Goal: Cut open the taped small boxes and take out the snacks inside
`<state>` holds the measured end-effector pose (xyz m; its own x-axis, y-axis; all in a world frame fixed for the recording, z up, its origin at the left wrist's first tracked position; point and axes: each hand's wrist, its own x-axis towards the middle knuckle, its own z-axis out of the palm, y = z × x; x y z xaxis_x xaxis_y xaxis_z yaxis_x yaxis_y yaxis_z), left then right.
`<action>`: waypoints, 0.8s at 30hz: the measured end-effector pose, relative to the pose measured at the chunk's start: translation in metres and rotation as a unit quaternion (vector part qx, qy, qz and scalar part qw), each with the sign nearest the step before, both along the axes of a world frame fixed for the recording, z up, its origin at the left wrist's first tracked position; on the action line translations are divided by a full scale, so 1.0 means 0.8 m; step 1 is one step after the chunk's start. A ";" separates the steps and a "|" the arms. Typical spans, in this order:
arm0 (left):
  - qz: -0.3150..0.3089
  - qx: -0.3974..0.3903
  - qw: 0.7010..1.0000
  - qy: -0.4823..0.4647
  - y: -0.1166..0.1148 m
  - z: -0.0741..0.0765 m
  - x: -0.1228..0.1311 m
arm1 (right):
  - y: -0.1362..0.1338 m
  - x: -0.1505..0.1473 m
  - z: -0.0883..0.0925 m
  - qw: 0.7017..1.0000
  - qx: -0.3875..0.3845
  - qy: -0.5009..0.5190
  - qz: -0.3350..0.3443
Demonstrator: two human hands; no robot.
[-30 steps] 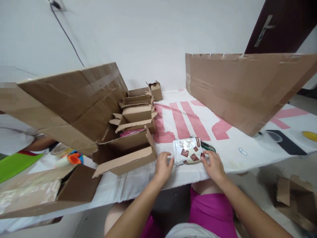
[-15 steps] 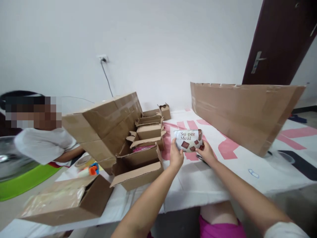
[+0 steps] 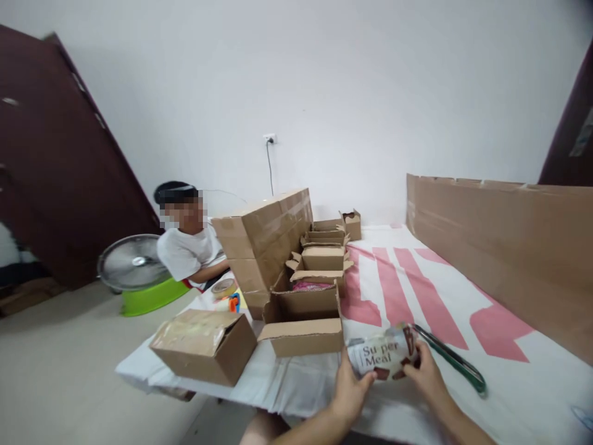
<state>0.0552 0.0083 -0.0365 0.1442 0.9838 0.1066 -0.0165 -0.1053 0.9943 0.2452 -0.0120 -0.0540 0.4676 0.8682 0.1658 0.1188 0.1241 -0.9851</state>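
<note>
Between my two hands is a small white packet (image 3: 382, 355) with brown squares, printed "Super Meal". My left hand (image 3: 351, 388) grips its left end, the thumb on the front. On its right end, my right hand (image 3: 428, 374) closes with thumb and fingers. Just right of the packet, tongs (image 3: 456, 361) with a green handle lie on the cloth. The nearest open cardboard box (image 3: 303, 337) stands left of the packet, apart from it; its inside is partly hidden by the front flap.
More open boxes (image 3: 319, 262) run back in a row beside a tall carton (image 3: 264, 247). A taped box (image 3: 204, 346), a tape roll (image 3: 225, 288) and a tape dispenser (image 3: 234, 303) are at left. A person (image 3: 189, 247) sits beyond. A cardboard panel (image 3: 500, 247) stands at right.
My view has swung left, bringing in the fan and a door. The packet, still in both hands, appears lower and closer to me. The tongs now show more fully.
</note>
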 end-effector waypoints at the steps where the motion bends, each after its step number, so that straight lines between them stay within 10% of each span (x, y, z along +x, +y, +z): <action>1: 0.011 -0.007 1.000 -0.013 -0.004 -0.003 -0.017 | -0.004 -0.013 -0.010 1.000 0.006 -0.008 0.029; 6: 0.061 -0.008 0.998 -0.013 0.003 0.001 -0.114 | -0.011 -0.067 -0.036 0.985 0.003 -0.057 0.165; 14: 0.266 0.071 0.947 0.168 0.047 -0.010 -0.248 | -0.029 -0.083 -0.029 0.963 -0.012 -0.198 0.183; 24: 0.265 0.075 0.941 0.199 0.097 -0.013 -0.233 | -0.035 -0.089 -0.027 0.951 0.003 -0.256 0.175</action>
